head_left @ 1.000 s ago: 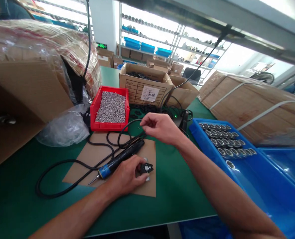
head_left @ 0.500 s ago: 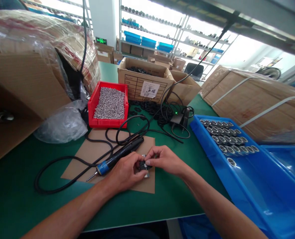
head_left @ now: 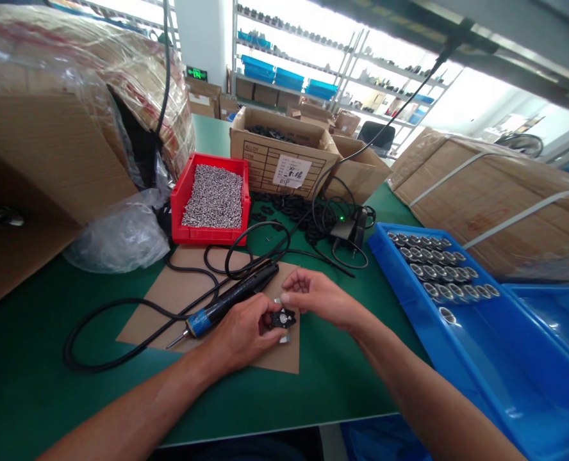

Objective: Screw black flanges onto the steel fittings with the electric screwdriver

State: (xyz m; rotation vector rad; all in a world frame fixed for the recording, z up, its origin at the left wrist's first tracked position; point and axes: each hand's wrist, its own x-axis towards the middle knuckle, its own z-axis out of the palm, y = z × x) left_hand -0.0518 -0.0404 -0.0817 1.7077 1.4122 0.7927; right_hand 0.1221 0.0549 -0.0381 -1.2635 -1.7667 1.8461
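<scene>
My left hand [head_left: 248,325] pinches a small black plate-like part [head_left: 283,317] with a pale round centre between thumb and fingers. Under and around that part a silver metal piece [head_left: 285,339] shows, over the right edge of a brown cardboard sheet [head_left: 265,363]. Just above and to the right is my right hand [head_left: 317,296], thumb and fingertips pressed together beside the part. Whatever they hold is too small or hidden to make out. An electric screwdriver [head_left: 239,294] with a blue band lies left of the hands, its bit pointing to the lower left.
A red bin [head_left: 211,237] of small metal screws stands behind the sheet. Loose black parts [head_left: 294,211] lie before an open carton [head_left: 253,163]. At right, a blue tray [head_left: 481,346] holds rows of silver cylindrical parts [head_left: 438,272]. A black cable [head_left: 102,368] loops across the left side.
My right hand has lifted slightly up and away from the black part, uncovering its pale centre. My left hand keeps its grip in nearly the same place.
</scene>
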